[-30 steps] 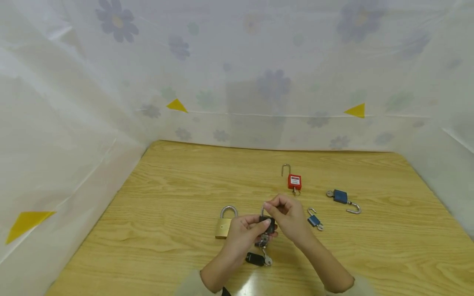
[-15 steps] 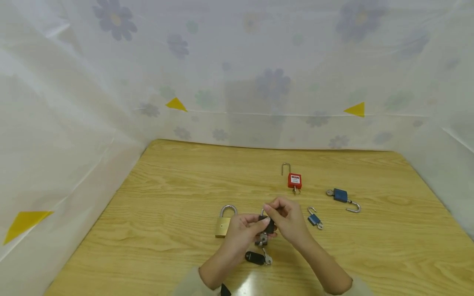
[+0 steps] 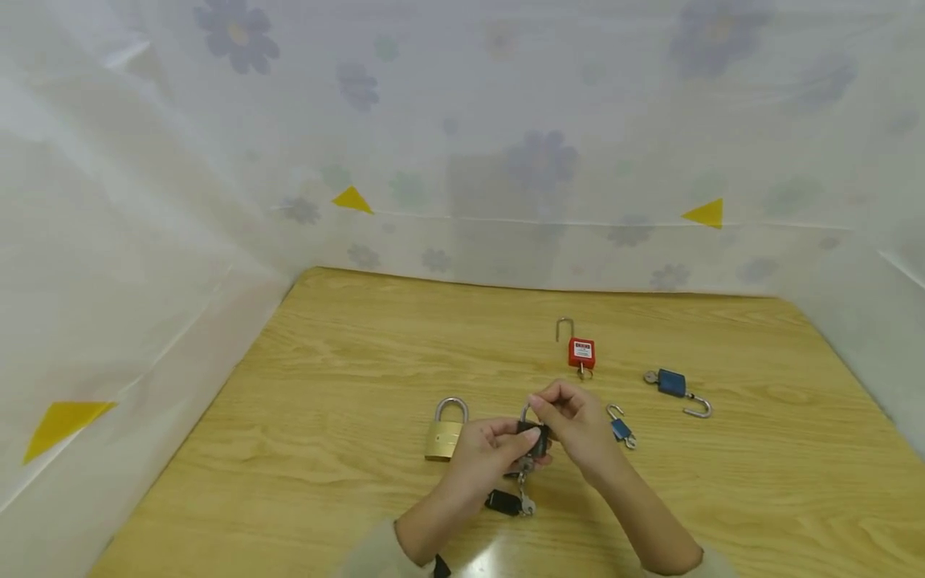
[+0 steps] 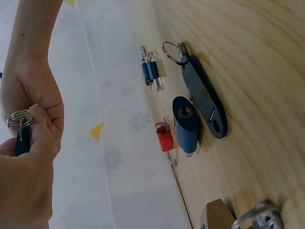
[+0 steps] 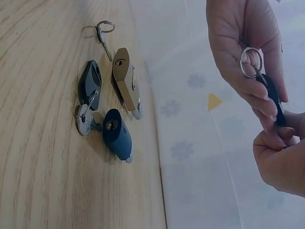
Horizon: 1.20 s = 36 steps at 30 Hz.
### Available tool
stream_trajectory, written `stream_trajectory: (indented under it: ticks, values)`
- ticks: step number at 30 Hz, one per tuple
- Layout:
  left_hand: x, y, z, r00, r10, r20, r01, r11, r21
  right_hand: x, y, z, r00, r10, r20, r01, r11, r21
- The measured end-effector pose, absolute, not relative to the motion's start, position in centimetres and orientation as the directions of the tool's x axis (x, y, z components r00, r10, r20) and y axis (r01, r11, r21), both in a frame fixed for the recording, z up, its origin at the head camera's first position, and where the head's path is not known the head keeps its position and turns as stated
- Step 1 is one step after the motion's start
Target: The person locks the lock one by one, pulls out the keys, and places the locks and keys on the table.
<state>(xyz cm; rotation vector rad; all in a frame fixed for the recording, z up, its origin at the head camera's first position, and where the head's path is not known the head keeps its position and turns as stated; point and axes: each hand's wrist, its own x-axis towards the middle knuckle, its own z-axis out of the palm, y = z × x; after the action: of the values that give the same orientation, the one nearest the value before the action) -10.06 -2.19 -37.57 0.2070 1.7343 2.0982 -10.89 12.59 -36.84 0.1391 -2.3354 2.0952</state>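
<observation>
My left hand (image 3: 482,456) grips a small black padlock (image 3: 535,441) between thumb and fingers, with its metal shackle (image 3: 525,413) pointing away from me. At the shackle, my right hand (image 3: 581,429) pinches with thumb and curled fingers. A key on a ring (image 4: 20,120) sticks out of the padlock's near end. On the table below the hands lie a black key tag (image 3: 503,502) with a silver key (image 3: 528,506) and a dark blue padlock (image 4: 186,126), which the hands mostly hide in the head view. A brass padlock (image 3: 442,442) stands just left of my left hand.
Farther back on the wooden table (image 3: 347,361) lies a red padlock (image 3: 581,353), its shackle open. Two blue padlocks with keys, a small one (image 3: 621,429) and a larger one (image 3: 671,383), lie to the right with open shackles. White flowered sheeting (image 3: 412,144) encloses the table.
The head view has shifted slightly. Both hands have drifted a little to the right with the black padlock, keeping the same hold. The other padlocks stay where they lie.
</observation>
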Motion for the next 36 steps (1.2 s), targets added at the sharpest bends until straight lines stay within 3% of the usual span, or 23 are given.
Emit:
stream_trajectory:
  ticks: [11, 14, 18, 27, 36]
  values:
    - [-10.0, -1.8, -37.7, -0.941, 0.303, -0.150, -0.213, -0.187, 0.959, -9.5, 13.8, -36.6, -0.997, 0.059, -0.047, 0.057, 0.190, -0.980]
    - [-10.2, -1.8, -37.7, -0.955, 0.254, -0.150, -0.198, -0.175, 0.964, -8.8, 14.2, -37.3, -0.992, -0.096, -0.083, 0.058, 0.242, -0.969]
    - [-10.3, -1.7, -37.8, -0.963, 0.232, -0.133, -0.176, -0.173, 0.969, -8.1, 14.2, -38.3, -0.955, -0.295, -0.039, -0.034, 0.237, -0.971]
    - [-10.1, -1.3, -37.7, -0.968, 0.213, -0.130, -0.168, -0.173, 0.970, -7.0, 12.8, -39.2, -0.995, -0.094, 0.033, -0.050, 0.180, -0.982]
    - [-10.0, -0.8, -37.9, -0.962, 0.251, -0.109, -0.177, -0.267, 0.947, -6.8, 12.5, -39.3, -0.978, -0.155, 0.139, -0.144, 0.020, -0.989]
